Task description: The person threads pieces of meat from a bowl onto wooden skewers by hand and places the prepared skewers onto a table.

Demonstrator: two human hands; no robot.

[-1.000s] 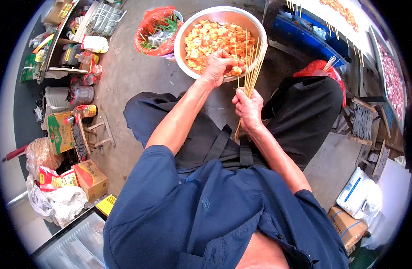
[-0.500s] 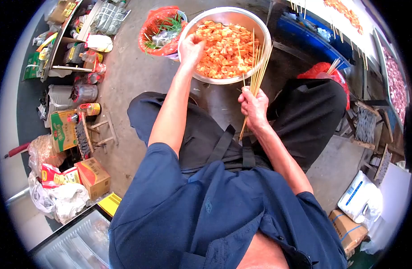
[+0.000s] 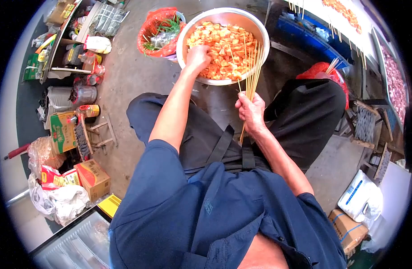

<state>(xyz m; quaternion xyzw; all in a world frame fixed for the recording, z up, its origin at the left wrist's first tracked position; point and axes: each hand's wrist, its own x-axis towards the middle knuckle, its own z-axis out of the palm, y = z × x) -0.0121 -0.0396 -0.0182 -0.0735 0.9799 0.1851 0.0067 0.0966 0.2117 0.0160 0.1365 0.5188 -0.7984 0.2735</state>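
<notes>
A large metal bowl (image 3: 264, 28) holds many chunks of orange marinated meat (image 3: 226, 40). Over its left side, my left hand (image 3: 198, 58) reaches in with fingers curled down against the meat; the fingertips are partly hidden, so I cannot make out what is between them. My right hand (image 3: 251, 110) is closed round a bundle of thin wooden skewers (image 3: 254, 74), which stand upright and fan out in front of the bowl's right rim. One skewer leans apart to the left of the bundle, over the meat.
Left of the bowl stands a red-lined bucket (image 3: 147, 33) with green stalks. More skewers (image 3: 333, 65) stick out of a red bag (image 3: 316, 71) by my right knee. Trays of meat (image 3: 394, 80) lie at the right. Shelves, a cardboard box (image 3: 93, 178) and a small stool (image 3: 105, 134) line the left.
My left hand has moved down and slightly right, from the bowl's left rim area onto the meat. My right hand has shifted slightly, with the skewers still in it.
</notes>
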